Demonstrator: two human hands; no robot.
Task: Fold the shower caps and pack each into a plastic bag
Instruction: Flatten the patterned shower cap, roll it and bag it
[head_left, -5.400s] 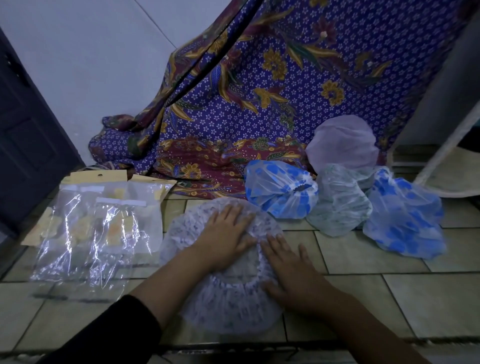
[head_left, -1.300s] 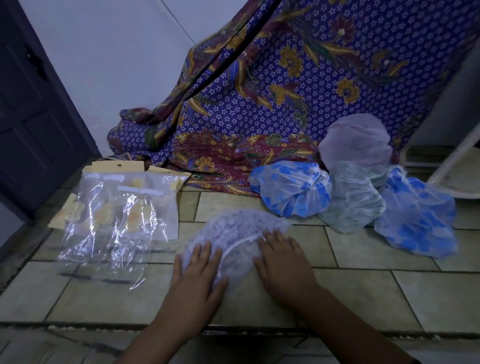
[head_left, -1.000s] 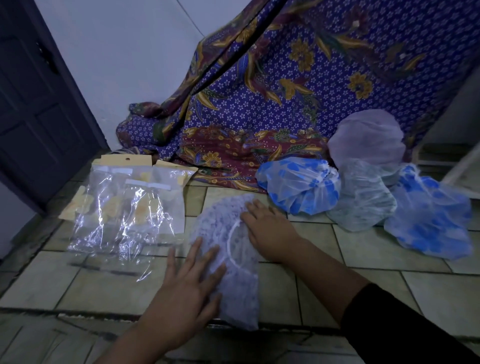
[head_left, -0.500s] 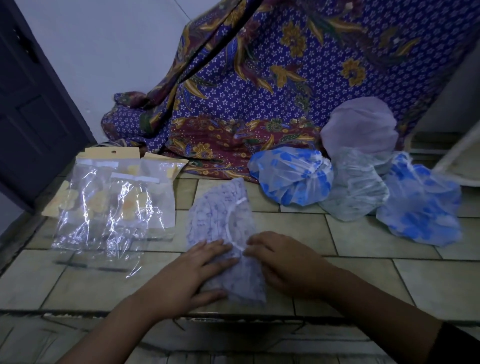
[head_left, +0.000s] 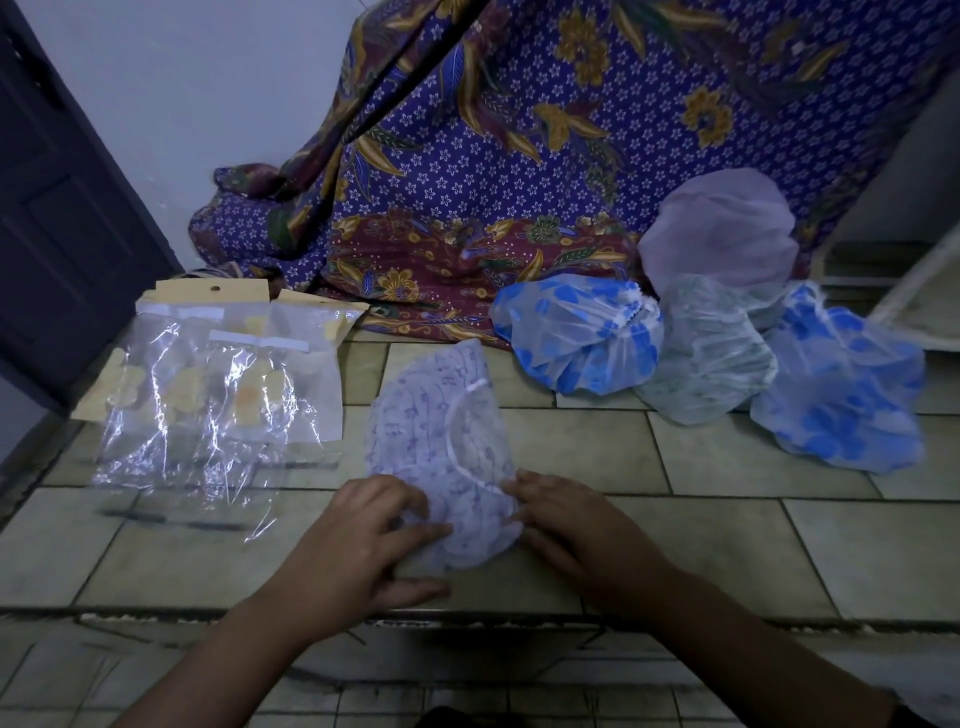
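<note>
A white shower cap with small purple print (head_left: 441, 431) lies on the tiled floor, folded into a narrow half-round that points away from me. My left hand (head_left: 363, 540) grips its near left end with curled fingers, thumb on the tile below it. My right hand (head_left: 571, 525) holds the near right edge with curled fingertips. A pile of clear plastic bags with yellow card headers (head_left: 208, 405) lies to the left of the cap, apart from it.
Several unfolded caps sit at the back right: a blue-spotted one (head_left: 576, 338), a pale green one (head_left: 711, 358), a blue one (head_left: 841, 395) and a lilac one (head_left: 722, 234). Patterned purple cloth (head_left: 519, 156) hangs behind. A dark door (head_left: 52, 208) is left. The step edge (head_left: 467, 618) runs just below my hands.
The round cap was folded in half and turned lengthwise. Both hands slid from flat on the cap to its near end, and their fingers have curled onto it.
</note>
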